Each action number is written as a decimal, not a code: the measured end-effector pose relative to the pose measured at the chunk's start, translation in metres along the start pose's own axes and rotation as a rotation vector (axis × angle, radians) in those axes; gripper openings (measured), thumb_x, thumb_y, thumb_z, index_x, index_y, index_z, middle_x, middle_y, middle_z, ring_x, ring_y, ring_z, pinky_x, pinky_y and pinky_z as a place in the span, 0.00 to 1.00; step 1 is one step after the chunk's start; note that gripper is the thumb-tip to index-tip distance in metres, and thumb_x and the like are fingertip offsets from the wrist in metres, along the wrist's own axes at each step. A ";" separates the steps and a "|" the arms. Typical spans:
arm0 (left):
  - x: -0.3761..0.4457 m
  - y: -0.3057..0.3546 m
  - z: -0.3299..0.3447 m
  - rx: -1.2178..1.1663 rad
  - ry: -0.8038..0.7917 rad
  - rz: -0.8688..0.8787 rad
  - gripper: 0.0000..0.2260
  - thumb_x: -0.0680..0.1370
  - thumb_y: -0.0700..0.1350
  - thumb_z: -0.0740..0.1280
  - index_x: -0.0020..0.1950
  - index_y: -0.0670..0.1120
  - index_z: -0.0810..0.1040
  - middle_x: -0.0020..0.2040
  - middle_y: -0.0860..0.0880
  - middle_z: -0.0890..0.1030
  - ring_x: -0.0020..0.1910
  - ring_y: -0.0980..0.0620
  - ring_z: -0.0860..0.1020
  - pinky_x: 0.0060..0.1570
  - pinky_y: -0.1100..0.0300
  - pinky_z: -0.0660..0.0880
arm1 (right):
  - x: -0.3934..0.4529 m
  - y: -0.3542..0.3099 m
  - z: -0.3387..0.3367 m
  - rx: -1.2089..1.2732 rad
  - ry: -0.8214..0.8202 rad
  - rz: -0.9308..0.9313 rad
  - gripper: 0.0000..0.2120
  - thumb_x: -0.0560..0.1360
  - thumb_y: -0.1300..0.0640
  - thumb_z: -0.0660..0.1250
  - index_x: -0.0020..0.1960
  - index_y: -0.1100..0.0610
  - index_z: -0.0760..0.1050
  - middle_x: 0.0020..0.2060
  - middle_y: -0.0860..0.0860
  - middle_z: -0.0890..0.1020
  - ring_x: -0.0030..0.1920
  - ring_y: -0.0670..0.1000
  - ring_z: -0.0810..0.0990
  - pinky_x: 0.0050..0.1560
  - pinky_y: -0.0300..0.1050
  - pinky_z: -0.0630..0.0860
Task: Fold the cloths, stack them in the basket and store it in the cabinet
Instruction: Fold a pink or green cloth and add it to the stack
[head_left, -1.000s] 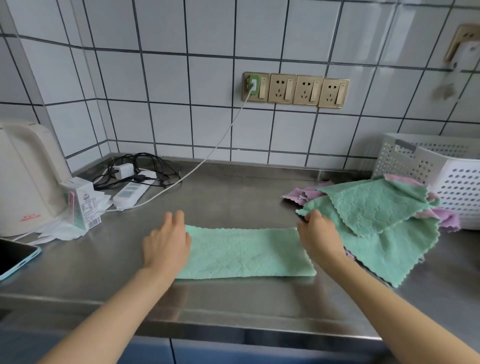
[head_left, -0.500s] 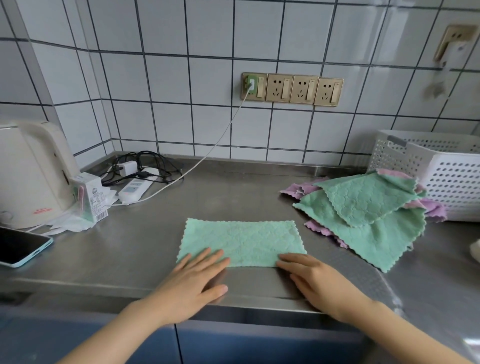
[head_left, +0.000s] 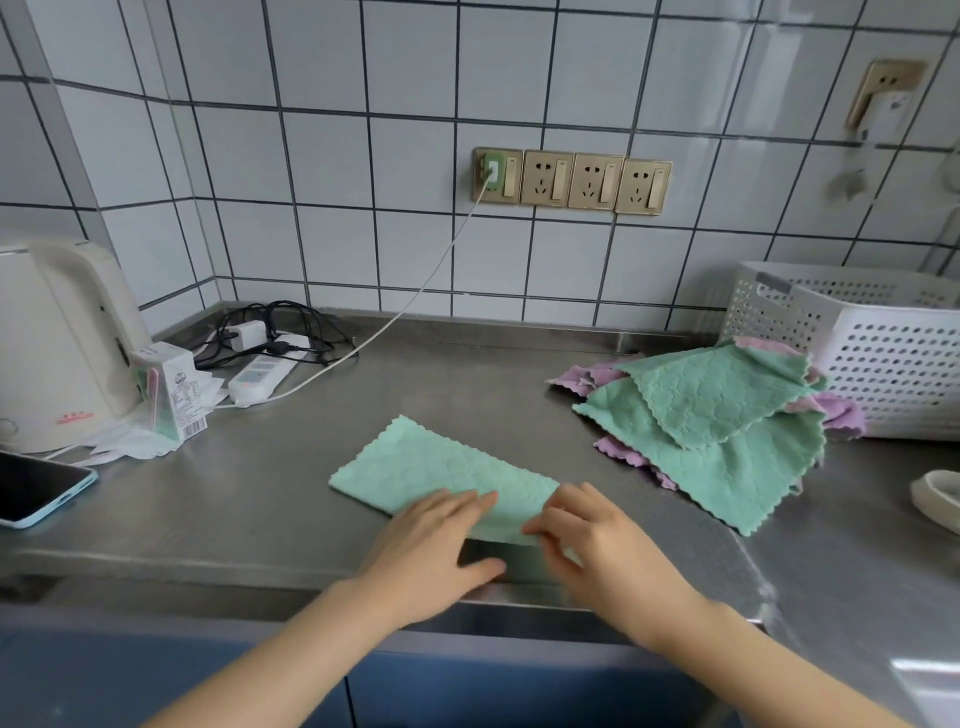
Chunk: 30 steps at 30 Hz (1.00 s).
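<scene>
A green cloth (head_left: 431, 467), folded to a strip, lies skewed on the steel counter (head_left: 260, 499) near its front edge. My left hand (head_left: 436, 540) rests flat on the strip's near part, fingers spread. My right hand (head_left: 597, 545) lies on the strip's right end, fingers bent and blurred. To the right a loose pile of green cloths (head_left: 727, 415) and purple cloths (head_left: 841, 415) leans against a white perforated basket (head_left: 883, 353) at the back right.
A white kettle (head_left: 57, 343) stands far left with a small carton (head_left: 166, 389) and papers beside it. A phone (head_left: 36, 488) lies at the left edge. A power strip (head_left: 260, 371) and tangled cables sit at the back. A white object (head_left: 940, 499) lies at the right edge.
The green strip has turned so that it lies at an angle. Both hands have come together over its near right part; a second ago they were at its two ends.
</scene>
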<state>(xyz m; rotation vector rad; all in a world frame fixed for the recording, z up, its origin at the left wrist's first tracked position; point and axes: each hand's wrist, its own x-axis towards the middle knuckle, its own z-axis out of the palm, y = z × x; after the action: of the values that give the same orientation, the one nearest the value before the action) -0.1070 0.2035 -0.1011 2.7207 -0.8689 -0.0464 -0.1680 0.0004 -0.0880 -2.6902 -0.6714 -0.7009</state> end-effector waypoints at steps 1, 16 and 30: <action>0.002 0.007 0.004 0.017 0.015 0.001 0.31 0.75 0.65 0.59 0.76 0.61 0.53 0.76 0.60 0.59 0.76 0.52 0.55 0.73 0.55 0.54 | 0.001 -0.013 -0.004 0.083 -0.008 -0.010 0.06 0.75 0.57 0.64 0.48 0.52 0.80 0.41 0.43 0.73 0.40 0.44 0.71 0.43 0.36 0.72; -0.003 -0.034 -0.012 -0.504 -0.183 0.089 0.18 0.75 0.69 0.53 0.65 0.72 0.67 0.65 0.63 0.74 0.58 0.51 0.74 0.64 0.49 0.69 | -0.011 0.041 0.005 0.251 -0.217 0.196 0.29 0.74 0.52 0.63 0.74 0.47 0.61 0.67 0.41 0.70 0.66 0.41 0.70 0.66 0.35 0.66; -0.013 -0.060 -0.013 -0.508 0.216 0.025 0.16 0.73 0.30 0.66 0.45 0.51 0.85 0.35 0.69 0.80 0.37 0.71 0.77 0.41 0.73 0.72 | 0.016 0.038 0.014 0.378 -0.278 0.109 0.10 0.75 0.52 0.63 0.50 0.52 0.82 0.44 0.42 0.84 0.41 0.39 0.81 0.43 0.43 0.77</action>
<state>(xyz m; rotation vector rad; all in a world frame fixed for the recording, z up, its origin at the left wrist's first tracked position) -0.0829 0.2608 -0.1061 2.1941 -0.7117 0.0286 -0.1309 -0.0214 -0.0967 -2.4632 -0.6399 -0.1495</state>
